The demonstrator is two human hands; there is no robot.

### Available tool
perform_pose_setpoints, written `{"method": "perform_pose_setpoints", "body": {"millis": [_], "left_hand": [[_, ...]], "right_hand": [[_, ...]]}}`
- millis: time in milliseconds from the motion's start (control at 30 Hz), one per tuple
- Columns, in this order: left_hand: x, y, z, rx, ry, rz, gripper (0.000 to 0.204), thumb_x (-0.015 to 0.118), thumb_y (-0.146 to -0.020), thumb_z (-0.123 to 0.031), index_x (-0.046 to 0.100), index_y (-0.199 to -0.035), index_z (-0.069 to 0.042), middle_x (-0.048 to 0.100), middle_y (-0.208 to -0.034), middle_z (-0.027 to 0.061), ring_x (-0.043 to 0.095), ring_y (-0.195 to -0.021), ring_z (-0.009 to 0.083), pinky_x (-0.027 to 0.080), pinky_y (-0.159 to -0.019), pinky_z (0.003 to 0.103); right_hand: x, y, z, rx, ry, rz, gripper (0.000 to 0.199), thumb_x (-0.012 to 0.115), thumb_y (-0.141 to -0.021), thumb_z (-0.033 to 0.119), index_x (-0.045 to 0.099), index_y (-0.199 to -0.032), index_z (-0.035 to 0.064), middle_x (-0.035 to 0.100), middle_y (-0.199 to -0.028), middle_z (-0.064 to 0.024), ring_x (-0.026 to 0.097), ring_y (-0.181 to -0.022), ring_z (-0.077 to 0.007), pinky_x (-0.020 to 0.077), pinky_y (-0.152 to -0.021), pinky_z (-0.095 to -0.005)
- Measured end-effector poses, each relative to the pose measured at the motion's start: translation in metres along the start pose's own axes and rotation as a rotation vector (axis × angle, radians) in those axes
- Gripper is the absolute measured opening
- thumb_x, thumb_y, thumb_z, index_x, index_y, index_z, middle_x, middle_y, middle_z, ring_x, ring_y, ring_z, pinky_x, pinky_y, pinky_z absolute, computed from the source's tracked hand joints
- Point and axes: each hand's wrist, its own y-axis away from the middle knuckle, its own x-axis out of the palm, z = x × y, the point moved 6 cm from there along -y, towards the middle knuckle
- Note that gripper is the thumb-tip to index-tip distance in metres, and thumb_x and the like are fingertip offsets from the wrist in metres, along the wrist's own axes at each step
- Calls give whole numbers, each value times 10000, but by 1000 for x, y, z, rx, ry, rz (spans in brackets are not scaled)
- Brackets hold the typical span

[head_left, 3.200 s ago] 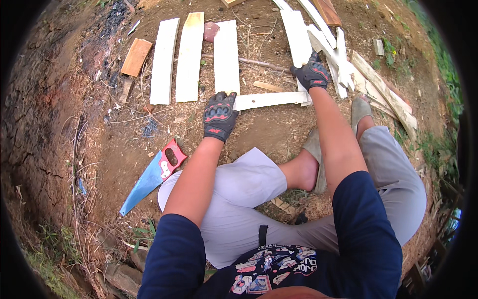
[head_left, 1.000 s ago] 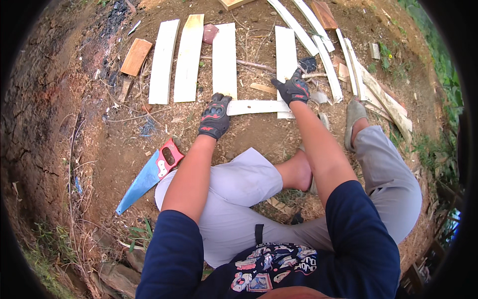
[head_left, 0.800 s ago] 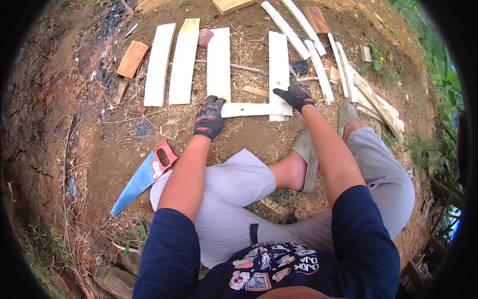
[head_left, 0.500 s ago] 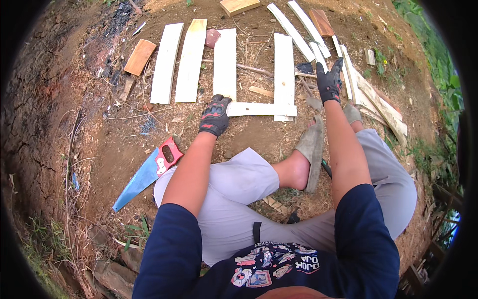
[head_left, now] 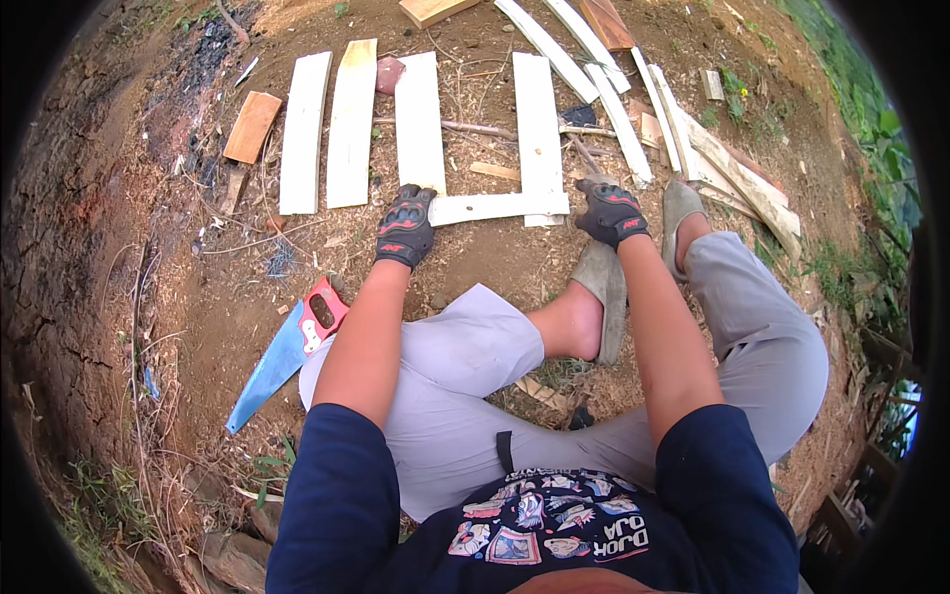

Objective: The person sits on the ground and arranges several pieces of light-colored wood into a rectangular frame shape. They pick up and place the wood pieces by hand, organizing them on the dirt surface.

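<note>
My left hand (head_left: 405, 230), in a black glove with red marks, is closed at the left end of a short pale wooden slat (head_left: 500, 208). The slat lies crosswise over the lower ends of two upright pale boards, a left one (head_left: 420, 119) and a right one (head_left: 537, 119). My right hand (head_left: 611, 213), gloved alike, is just off the slat's right end, its fingers bent and apart. Beside its fingertips is a small grey-brown object (head_left: 598, 180) of unclear kind. By my left knee lies a handsaw (head_left: 282, 351) with a blue blade and red handle.
Two more pale boards, an outer one (head_left: 306, 134) and an inner one (head_left: 351, 124), lie left. Narrow strips (head_left: 621, 129) and a pile of slats (head_left: 742, 188) lie right. Brown wood blocks (head_left: 252, 127) sit about. My sandalled foot (head_left: 601, 297) rests close by on dirt.
My right hand has come away from the narrow strip at the right, which now lies on the ground, and moved left to the slat's end. My left hand keeps its place on the slat.
</note>
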Motion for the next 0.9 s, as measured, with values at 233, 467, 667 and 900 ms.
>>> {"method": "perform_pose_setpoints", "body": {"millis": [233,467,667,900], "left_hand": [[-25,-4,20,-77,-90,-33,773,808,-850,-223,519,-1557,-102,594,-1513,206,591,-1389,393,510,-1150,475],[-44,15,23,-330,-86,297,853,910,-780,-299,535,-1515,-84,655,-1454,211,635,-1341,408,521,-1131,491],[-15,7,24,-329,-101,239,621,869,-823,-287,626,-1359,-90,703,-1372,200,678,-1278,397,556,-1066,513],[-13,1,24,-330,-89,201,512,804,-867,-320,670,-1309,-100,712,-1342,191,684,-1253,392,563,-1045,511]], "right_hand": [[16,11,30,-50,27,-128,540,643,-943,300,641,-1460,146,756,-1280,-164,690,-1244,-341,508,-1085,-494],[19,7,34,-75,16,-158,516,597,-958,258,653,-1461,157,773,-1238,-153,728,-1163,-335,545,-1038,-469],[31,3,31,-130,45,-246,349,665,-921,288,709,-1240,154,794,-1094,-122,764,-1043,-305,576,-942,-475],[34,-3,29,-129,61,-200,499,810,-847,363,681,-1271,134,774,-1045,-100,753,-1023,-277,578,-907,-451]]}}
